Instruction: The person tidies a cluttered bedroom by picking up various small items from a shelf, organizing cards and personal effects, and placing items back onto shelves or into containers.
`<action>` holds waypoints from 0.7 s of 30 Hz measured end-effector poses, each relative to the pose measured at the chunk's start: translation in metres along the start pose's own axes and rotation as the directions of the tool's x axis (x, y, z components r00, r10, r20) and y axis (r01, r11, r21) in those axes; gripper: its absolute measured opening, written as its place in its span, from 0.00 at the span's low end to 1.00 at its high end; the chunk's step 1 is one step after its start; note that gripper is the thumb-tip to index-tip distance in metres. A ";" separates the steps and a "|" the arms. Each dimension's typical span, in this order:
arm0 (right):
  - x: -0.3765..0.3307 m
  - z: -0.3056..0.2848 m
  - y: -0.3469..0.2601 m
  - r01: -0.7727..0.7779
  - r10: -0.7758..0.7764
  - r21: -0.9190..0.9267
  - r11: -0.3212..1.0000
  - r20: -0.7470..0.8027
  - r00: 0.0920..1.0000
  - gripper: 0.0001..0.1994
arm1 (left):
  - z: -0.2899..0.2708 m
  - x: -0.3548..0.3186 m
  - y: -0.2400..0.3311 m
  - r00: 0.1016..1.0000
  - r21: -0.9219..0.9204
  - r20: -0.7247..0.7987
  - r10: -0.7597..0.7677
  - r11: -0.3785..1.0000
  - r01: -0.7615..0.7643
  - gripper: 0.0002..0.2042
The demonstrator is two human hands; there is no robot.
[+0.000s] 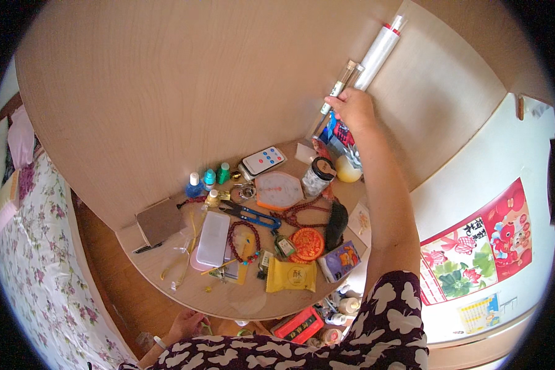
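Head view: right hand (351, 106) reaches far forward, fingers closed round clear tube (341, 85).

Centre frame: white remote control (263, 161) lying near the shelf's back, blue-handled snips (251, 215) sitting below it, red bead bracelet (244, 240) resting beside a white flat case (212, 238). Lower centre: yellow packet (291, 275) lying flat. Right: red poster (475, 251) hanging on the wall. Left edge: floral bedspread (34, 259) showing.
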State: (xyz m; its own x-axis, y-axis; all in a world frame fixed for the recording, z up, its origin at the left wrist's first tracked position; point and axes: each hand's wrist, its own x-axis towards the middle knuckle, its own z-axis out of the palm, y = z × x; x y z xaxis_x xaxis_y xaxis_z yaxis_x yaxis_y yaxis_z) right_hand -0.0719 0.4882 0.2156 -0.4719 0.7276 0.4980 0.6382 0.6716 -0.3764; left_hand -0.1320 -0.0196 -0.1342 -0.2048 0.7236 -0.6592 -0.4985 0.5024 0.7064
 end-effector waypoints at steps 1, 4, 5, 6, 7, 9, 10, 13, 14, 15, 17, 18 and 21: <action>0.000 0.000 0.002 0.034 -0.035 -0.065 0.997 -0.024 0.999 0.17 | -0.001 0.001 0.000 1.000 0.023 0.020 0.007 1.000 -0.008 0.15; -0.006 -0.003 -0.018 0.006 -0.017 -0.239 0.971 -0.043 0.999 0.17 | -0.010 0.006 -0.009 0.997 0.119 0.060 0.042 0.992 -0.049 0.15; -0.005 -0.002 -0.014 0.004 -0.014 -0.202 0.979 -0.048 0.999 0.17 | -0.014 0.011 -0.016 0.994 0.173 0.083 0.069 0.981 -0.083 0.15; -0.002 0.000 -0.008 0.002 -0.011 -0.164 0.987 -0.053 0.999 0.17 | -0.017 0.015 -0.023 0.990 0.225 0.106 0.095 0.967 -0.117 0.15; 0.000 0.003 -0.002 0.000 -0.008 -0.125 0.992 -0.058 0.998 0.17 | -0.020 0.017 -0.029 0.991 0.142 0.119 0.062 0.987 -0.079 0.15; 0.003 0.006 0.005 0.018 -0.025 -0.108 0.994 -0.060 0.998 0.17 | -0.020 0.018 -0.026 0.989 -0.028 0.150 0.006 1.000 -0.002 0.15; 0.004 0.007 0.007 0.027 -0.033 -0.099 0.995 -0.062 0.998 0.17 | -0.019 0.018 -0.023 0.992 0.014 0.124 -0.006 1.000 0.004 0.15; 0.004 0.008 0.007 0.069 -0.074 -0.078 0.995 -0.063 0.995 0.18 | -0.011 0.013 -0.011 0.998 0.080 0.051 -0.024 0.997 0.020 0.16; 0.004 0.007 0.007 0.071 -0.077 -0.093 0.993 -0.064 0.995 0.18 | -0.007 0.005 -0.003 0.999 0.065 0.039 -0.026 0.998 0.023 0.16; 0.003 0.007 0.006 0.073 -0.081 -0.109 0.991 -0.066 0.995 0.18 | -0.006 0.002 0.001 0.999 0.051 0.026 -0.028 0.998 0.027 0.16; 0.000 0.005 0.001 0.072 -0.083 -0.138 0.988 -0.076 0.994 0.18 | -0.011 0.005 -0.004 0.998 0.094 0.064 -0.009 0.996 0.003 0.16; -0.002 0.004 -0.003 0.069 -0.082 -0.152 0.986 -0.084 0.993 0.18 | -0.013 0.006 -0.006 0.997 0.113 0.083 0.000 0.993 -0.009 0.16; -0.006 -0.001 -0.007 0.072 -0.090 -0.214 0.974 -0.073 0.993 0.17 | -0.015 0.006 -0.007 0.993 0.042 0.104 -0.054 0.998 0.050 0.16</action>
State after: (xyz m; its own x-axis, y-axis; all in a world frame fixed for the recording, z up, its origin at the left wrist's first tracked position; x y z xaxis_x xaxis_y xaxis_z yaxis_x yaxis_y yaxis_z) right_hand -0.0733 0.4793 0.2159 -0.4819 0.6523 0.5850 0.7179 0.6767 -0.1633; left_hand -0.1422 -0.0261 -0.1469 -0.0891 0.7404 -0.6662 -0.4722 0.5575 0.6828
